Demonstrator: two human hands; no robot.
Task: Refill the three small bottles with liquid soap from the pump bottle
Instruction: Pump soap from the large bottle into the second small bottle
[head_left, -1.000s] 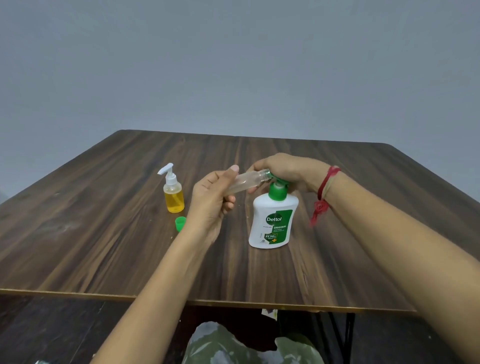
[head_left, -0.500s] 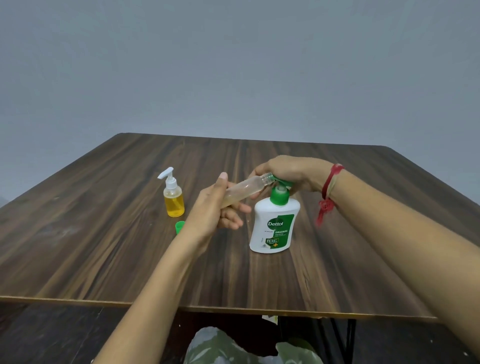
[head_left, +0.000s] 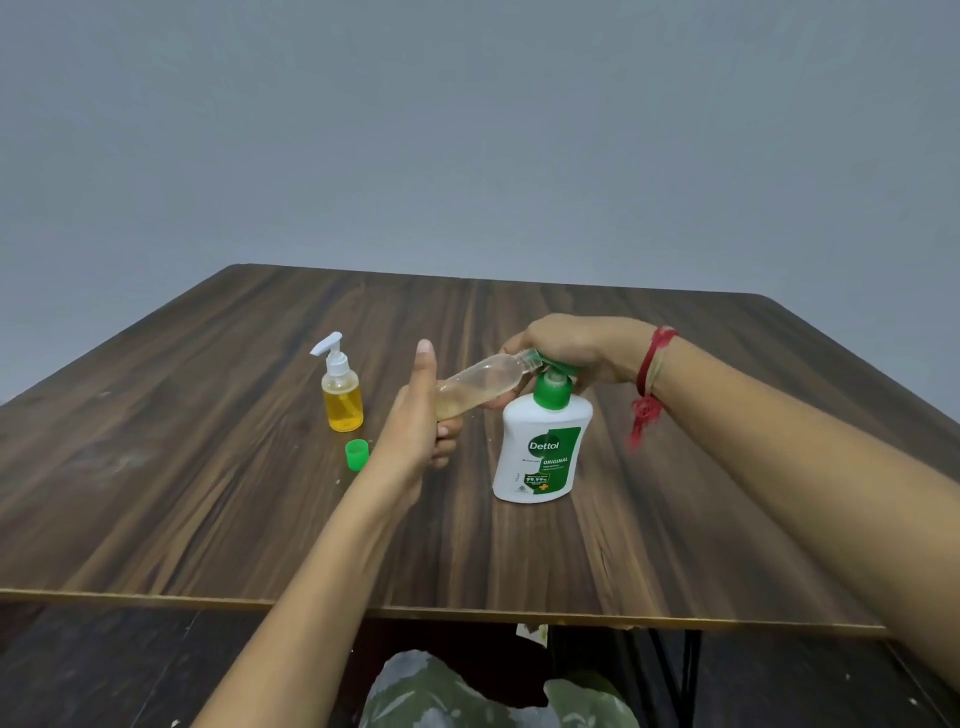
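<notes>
The pump bottle (head_left: 540, 452) stood on the worktop (head_left: 208, 493), the right hand (head_left: 576, 345) closed over its green pump head. Against its nozzle lay the mouth of a clear bottle (head_left: 480, 384), tilted and gripped at the base by the left hand (head_left: 415, 426), thumb raised. Left of the pump bottle lay a green cap (head_left: 356, 454), beyond that a yellow bottle (head_left: 342, 395).

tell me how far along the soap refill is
Looks done: the small clear pump bottle of yellow liquid stands capped on the wooden table. In hand: the left hand tilts a clear plastic bottle to the green nozzle of the white pump bottle, which the right hand covers; it's barely filled. Its loose green cap waits. No third bottle visible.
</notes>
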